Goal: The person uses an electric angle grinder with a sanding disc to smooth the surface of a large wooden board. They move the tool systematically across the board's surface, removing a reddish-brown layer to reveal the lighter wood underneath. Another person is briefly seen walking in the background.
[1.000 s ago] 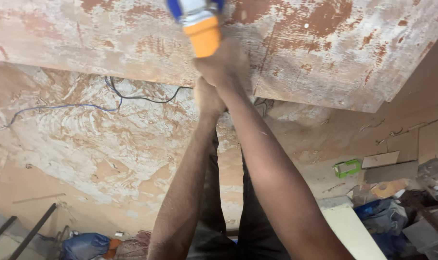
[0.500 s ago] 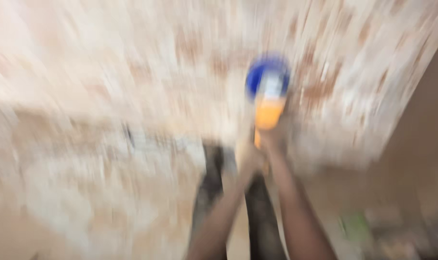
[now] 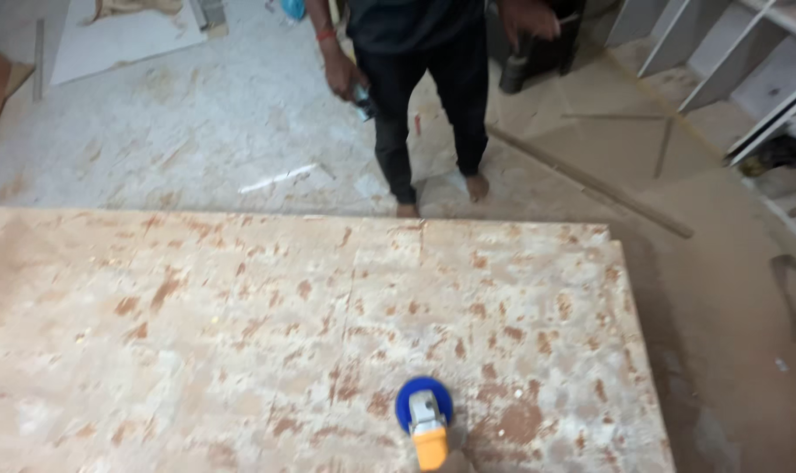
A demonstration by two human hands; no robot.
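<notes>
A broad blotched wooden board (image 3: 240, 333) fills the left and centre. Near its lower edge sits a blue-disc sander (image 3: 425, 412) with an orange body, pad flat on the board. Only a sliver of one hand (image 3: 455, 462) shows behind it; its grip cannot be told. Beyond the board another person (image 3: 429, 88) stands on the dusty floor (image 3: 197, 131).

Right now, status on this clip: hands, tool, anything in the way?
Hands barely in view, bottom edge, grip unreadable. Sander, blue disc, orange body, flat on patchy board. Another person stands beyond the board's far edge, apart from the tool.
</notes>
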